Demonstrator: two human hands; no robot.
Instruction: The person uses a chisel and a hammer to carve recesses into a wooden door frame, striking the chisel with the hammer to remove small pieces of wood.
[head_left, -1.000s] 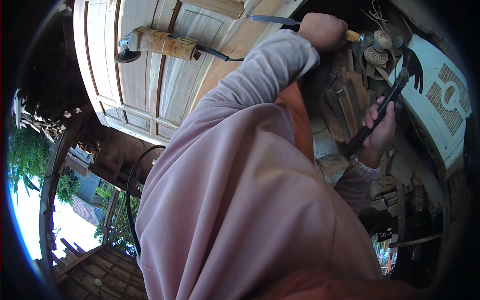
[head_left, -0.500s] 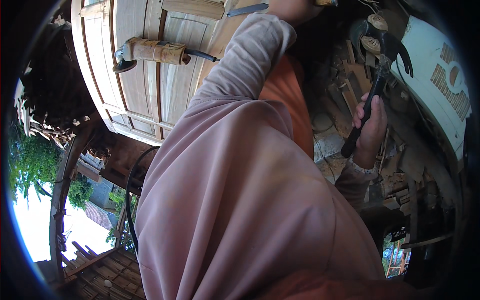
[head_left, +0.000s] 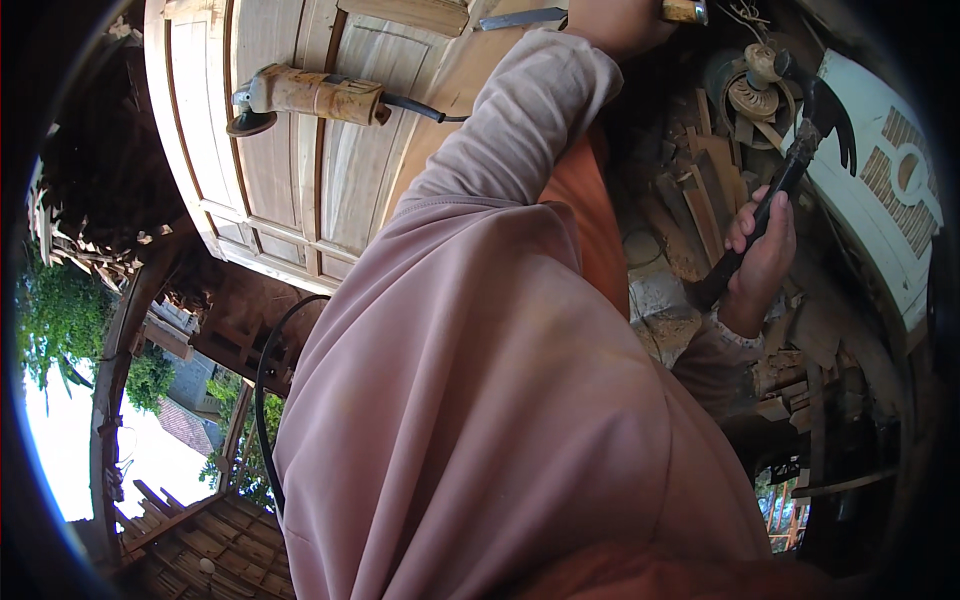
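My right hand (head_left: 763,250) is wrapped round the dark handle of a claw hammer (head_left: 790,170). The hammer is raised on the right side, its black head up and its curved claw toward the right. At the top edge my left hand (head_left: 620,22) is closed, its fingers partly cut off by the picture's edge. A flat grey chisel blade (head_left: 522,18) shows on one side of that hand, and a wooden handle end with a metal band (head_left: 685,11) on the other. The blade is over a panelled wooden door (head_left: 285,180), beside a wood block (head_left: 405,14).
A worn yellow angle grinder (head_left: 315,95) lies on the door, its black cord (head_left: 425,108) running under my left sleeve. Wood offcuts (head_left: 710,185), a dusty fan (head_left: 752,95) and a white panel (head_left: 885,170) with slotted vents are on the right.
The view has shifted slightly. My right hand and the hammer have moved right and a little down, with the hammer head farther from the fan. My left hand keeps its grip.
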